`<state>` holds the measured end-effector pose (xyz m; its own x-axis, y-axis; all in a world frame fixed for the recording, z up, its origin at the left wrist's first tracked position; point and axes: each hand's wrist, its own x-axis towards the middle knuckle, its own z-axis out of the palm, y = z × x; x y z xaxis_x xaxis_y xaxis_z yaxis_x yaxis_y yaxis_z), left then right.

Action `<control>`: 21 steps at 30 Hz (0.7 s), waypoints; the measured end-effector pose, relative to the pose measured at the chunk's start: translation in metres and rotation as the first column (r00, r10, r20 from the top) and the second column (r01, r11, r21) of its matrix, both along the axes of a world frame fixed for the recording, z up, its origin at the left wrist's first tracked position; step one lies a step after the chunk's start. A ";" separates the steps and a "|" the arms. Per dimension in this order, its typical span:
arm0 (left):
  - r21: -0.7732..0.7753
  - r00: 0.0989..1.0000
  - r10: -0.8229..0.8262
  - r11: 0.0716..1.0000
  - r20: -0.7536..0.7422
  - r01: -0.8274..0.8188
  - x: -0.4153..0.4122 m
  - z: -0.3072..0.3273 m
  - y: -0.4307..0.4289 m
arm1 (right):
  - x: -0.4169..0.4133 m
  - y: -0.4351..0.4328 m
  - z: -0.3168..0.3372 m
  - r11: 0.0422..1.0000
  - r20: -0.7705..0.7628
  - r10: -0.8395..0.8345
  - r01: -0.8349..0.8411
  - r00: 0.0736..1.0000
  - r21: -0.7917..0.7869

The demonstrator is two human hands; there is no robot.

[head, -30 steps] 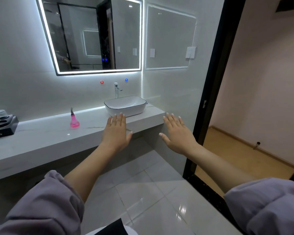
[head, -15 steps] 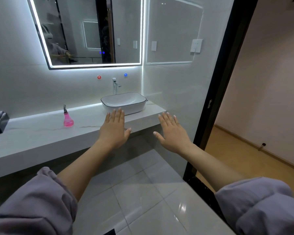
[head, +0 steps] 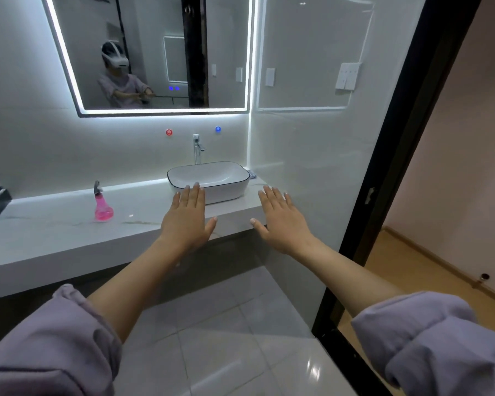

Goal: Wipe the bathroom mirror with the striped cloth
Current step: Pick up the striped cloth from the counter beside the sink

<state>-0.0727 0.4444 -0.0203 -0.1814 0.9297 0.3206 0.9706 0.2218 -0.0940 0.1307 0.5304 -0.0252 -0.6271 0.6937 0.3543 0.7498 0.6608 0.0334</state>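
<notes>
Bathroom counter (head: 55, 232), white stone; left hand (head: 186, 221) and right hand (head: 283, 224) held out flat before the basin (head: 209, 178), fingers straight, grasping nothing; striped cloth (head: 251, 174) (mostly hidden) just right of the basin; lit mirror (head: 155, 52) above the basin.

No legible text; marks on red button (head: 169, 132), blue button (head: 217, 129) indistinct

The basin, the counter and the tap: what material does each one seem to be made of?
The basin looks like glazed white ceramic: smooth and glossy, with a thin dark line along the rim. The counter seems to be polished stone, marble or an imitation: white with faint grey-brown veins and a small light reflection. The tap appears to be chromed metal: silvery and shiny.
</notes>
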 end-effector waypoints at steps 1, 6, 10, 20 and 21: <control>0.005 1.000 0.006 1.000 0.004 -0.006 0.006 0.001 0.014 | 0.004 0.016 0.003 1.000 0.002 0.008 -0.008 1.000 0.004; 0.040 0.999 0.051 0.998 0.008 -0.051 0.030 0.006 0.084 | 0.027 0.097 0.011 0.998 -0.007 0.047 -0.047 0.999 0.029; 0.030 0.995 0.095 0.995 0.000 -0.095 0.045 0.007 0.131 | 0.038 0.145 0.004 0.997 -0.004 0.075 -0.075 0.997 -0.001; 0.028 0.986 0.166 0.986 0.010 -0.166 0.051 -0.010 0.174 | 0.040 0.216 -0.020 0.995 0.023 0.100 -0.100 0.995 -0.001; 0.023 0.985 0.170 0.985 0.011 -0.170 0.049 -0.012 0.176 | 0.037 0.221 -0.023 0.994 0.021 0.106 -0.105 0.994 -0.007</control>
